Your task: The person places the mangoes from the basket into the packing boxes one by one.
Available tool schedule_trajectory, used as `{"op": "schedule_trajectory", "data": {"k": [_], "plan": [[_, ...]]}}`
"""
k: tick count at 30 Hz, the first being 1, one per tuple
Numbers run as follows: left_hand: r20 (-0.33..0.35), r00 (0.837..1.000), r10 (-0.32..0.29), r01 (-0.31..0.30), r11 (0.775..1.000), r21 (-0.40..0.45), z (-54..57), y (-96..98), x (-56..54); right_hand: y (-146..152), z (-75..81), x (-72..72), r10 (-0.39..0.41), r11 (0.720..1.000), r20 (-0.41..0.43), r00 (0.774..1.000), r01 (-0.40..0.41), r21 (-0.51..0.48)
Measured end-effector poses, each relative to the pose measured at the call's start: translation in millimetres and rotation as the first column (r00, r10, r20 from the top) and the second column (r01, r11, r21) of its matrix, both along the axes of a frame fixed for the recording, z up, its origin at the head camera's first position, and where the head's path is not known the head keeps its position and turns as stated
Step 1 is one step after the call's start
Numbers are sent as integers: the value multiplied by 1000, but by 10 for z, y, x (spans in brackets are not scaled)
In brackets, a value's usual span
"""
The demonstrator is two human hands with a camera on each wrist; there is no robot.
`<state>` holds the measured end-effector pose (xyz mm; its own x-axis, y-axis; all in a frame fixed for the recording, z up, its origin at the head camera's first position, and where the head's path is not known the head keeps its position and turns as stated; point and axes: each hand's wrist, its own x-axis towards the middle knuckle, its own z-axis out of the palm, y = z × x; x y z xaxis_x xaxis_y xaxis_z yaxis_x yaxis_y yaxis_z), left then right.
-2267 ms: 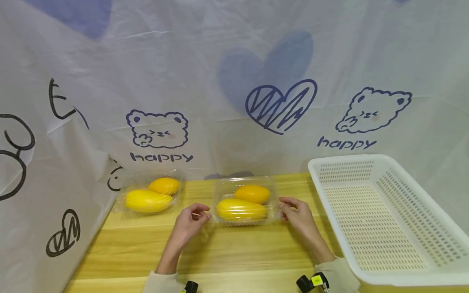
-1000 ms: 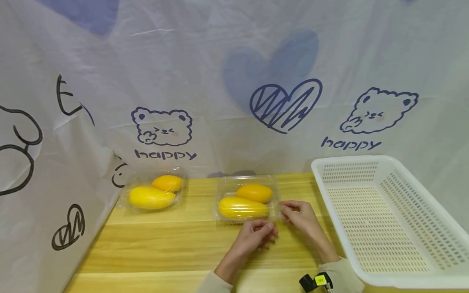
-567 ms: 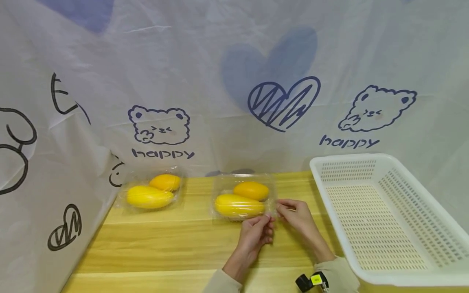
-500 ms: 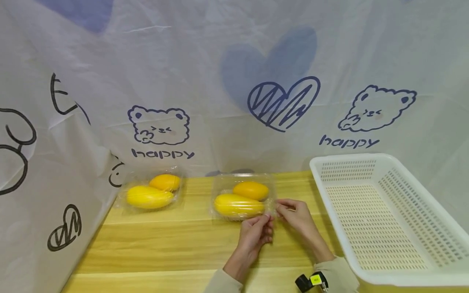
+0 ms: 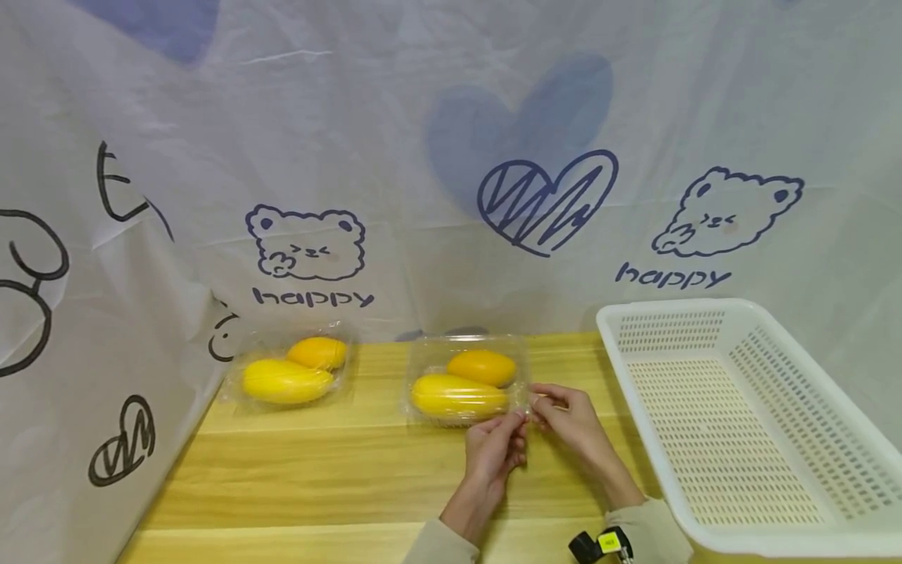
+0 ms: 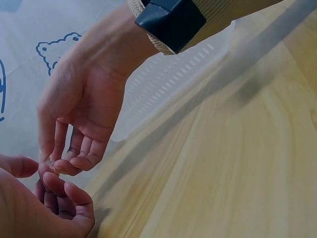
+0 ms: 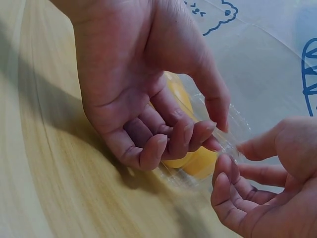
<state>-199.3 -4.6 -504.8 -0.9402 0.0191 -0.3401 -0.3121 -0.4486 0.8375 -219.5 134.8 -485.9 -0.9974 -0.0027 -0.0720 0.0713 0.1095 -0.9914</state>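
A clear plastic clamshell box (image 5: 468, 342) stands at the middle back of the table, its lid lying over two yellow fruits that look like mangoes (image 5: 458, 395). With thumb and fingers, my left hand (image 5: 489, 450) pinches the box's rim at the front right corner. Just right of it, my right hand (image 5: 574, 419) pinches the same rim. In the right wrist view, the thin clear edge (image 7: 228, 146) runs between the fingertips of both hands. Seen from the left wrist, the fingertips of the left hand (image 6: 29, 208) and right hand (image 6: 94, 109) nearly meet.
A second clear box with two similar yellow fruits (image 5: 285, 381) stands at the back left. At the right lies a large white perforated basket (image 5: 634, 439). A printed cloth (image 5: 423, 258) hangs behind the wooden table (image 5: 296, 478) and along its left side.
My left hand has left the box's left side, crossed in front of it and taken hold of the rim by the right corner. My right hand stays at the right edge.
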Motion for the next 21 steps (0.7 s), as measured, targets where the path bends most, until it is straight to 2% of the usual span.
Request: {"op": "schedule_trajectory", "data": {"k": [8, 21], "plan": [[-7, 1000, 15, -16, 1000, -22, -24, -11, -1, -25, -47, -10, -7, 999, -25, 1000, 8, 33], [11, 1000, 17, -17, 1000, -16, -14, -19, -3, -57, -24, 5, -56, 996, -6, 998, 56, 71]]}}
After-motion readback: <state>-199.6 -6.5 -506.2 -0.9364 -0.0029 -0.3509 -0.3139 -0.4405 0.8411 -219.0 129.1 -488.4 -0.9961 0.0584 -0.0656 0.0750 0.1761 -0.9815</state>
